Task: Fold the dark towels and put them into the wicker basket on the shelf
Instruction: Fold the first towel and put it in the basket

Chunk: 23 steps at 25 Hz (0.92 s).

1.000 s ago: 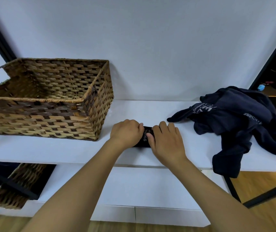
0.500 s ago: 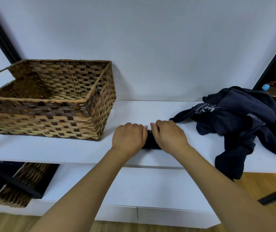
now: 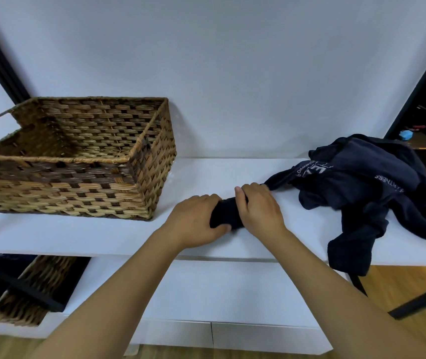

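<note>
A small, tightly folded dark towel lies on the white shelf between my hands. My left hand grips its left end, thumb under the near edge. My right hand curls over its right end, fingers wrapped round the top. A heap of loose dark towels with white lettering sits at the shelf's right end, one part hanging over the front edge. The wicker basket stands on the shelf to the left; no towel shows inside it.
A white wall backs the shelf. Below at the left, a second wicker basket sits on a lower level behind a black bar. A dark frame post and cluttered shelves stand at the far right. Wooden floor lies beneath.
Both hands have closed round the folded towel, gathering it into a tighter bundle. My right hand moved from lying flat on it to curling over its right end.
</note>
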Motion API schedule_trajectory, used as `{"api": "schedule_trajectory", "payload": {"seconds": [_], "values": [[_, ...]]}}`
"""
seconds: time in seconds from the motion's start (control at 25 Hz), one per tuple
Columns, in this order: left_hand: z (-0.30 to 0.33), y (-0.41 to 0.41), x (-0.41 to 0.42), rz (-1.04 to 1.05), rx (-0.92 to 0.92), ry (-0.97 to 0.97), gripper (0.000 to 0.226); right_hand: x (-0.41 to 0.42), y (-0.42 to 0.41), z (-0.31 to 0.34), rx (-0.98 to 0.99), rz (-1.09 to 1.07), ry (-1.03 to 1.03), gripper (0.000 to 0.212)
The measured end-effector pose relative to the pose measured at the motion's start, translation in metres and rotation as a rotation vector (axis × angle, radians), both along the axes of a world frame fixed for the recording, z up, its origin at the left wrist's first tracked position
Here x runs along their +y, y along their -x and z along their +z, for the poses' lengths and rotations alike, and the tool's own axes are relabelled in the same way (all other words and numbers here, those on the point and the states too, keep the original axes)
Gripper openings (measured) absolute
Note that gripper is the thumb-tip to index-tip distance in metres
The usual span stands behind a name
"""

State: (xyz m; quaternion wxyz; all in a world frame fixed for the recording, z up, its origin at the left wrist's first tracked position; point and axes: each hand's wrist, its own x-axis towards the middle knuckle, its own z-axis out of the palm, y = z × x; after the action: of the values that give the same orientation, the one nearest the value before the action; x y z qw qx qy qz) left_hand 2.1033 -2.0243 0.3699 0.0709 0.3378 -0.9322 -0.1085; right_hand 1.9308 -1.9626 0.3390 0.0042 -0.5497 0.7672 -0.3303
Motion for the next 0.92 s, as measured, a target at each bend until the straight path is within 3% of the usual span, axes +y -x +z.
{"api": "schedule_trajectory", "payload": {"seconds": [0.12,0.24,0.36,0.44,0.6,0.76,0.92], "values": [[0.006,0.003,0.012,0.097,-0.004,-0.043,0.046,0.006,-0.009,-0.009,0.042,-0.15,0.159,0.039],[0.004,0.007,0.023,0.221,0.058,-0.038,0.046,0.017,-0.014,0.0,-0.263,-0.121,0.17,0.035],[0.008,0.009,0.031,0.357,0.191,-0.206,0.048,0.028,-0.026,0.004,-0.42,-0.081,0.162,0.027],[0.01,0.01,0.037,0.4,0.273,-0.303,0.05,0.03,-0.037,0.009,-0.655,-0.06,0.155,0.022],[0.014,0.008,0.047,0.403,0.542,-0.49,0.052,0.032,-0.051,0.024,-0.983,-0.011,0.151,0.029],[0.031,0.004,0.058,0.313,0.734,-0.674,0.048,0.04,-0.058,0.051,-0.896,0.147,0.126,0.027],[0.064,-0.004,0.064,0.273,0.88,-0.818,0.06,0.045,-0.07,0.08,-0.974,0.305,0.133,0.029]]}}
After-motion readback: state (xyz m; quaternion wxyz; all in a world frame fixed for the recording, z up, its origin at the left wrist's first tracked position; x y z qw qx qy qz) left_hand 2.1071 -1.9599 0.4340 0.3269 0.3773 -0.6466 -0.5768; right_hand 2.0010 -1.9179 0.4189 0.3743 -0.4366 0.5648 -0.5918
